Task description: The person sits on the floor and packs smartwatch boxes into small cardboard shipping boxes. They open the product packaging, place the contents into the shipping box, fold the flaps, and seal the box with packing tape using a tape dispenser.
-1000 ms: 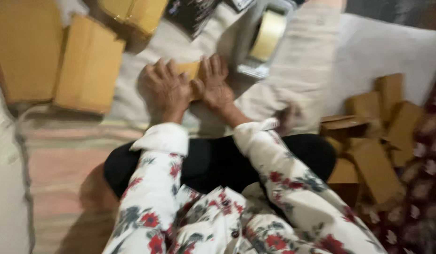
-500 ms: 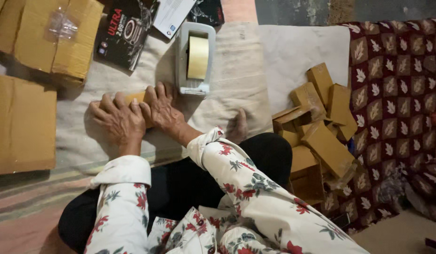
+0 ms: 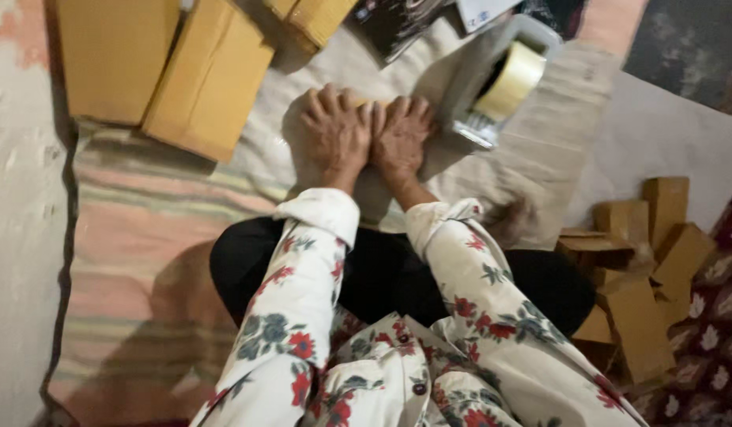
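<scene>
My left hand (image 3: 334, 130) and my right hand (image 3: 401, 134) lie side by side, palms down, pressing on a small cardboard box (image 3: 374, 103) on the cloth in front of my knees. Only a yellowish strip of the box shows past my fingertips; the rest is hidden under both hands. A tape dispenser (image 3: 504, 79) with a roll of pale tape stands just right of my right hand. Both sleeves are white with red flowers.
Flattened cardboard boxes (image 3: 168, 67) lie at the upper left on a striped mat (image 3: 145, 237). A heap of small folded boxes (image 3: 643, 261) sits at the right. A dark printed packet (image 3: 398, 20) lies at the top.
Both hands stay pressed on the small box. The view has swung and tilted, so the flat boxes and the dispenser sit differently in the frame.
</scene>
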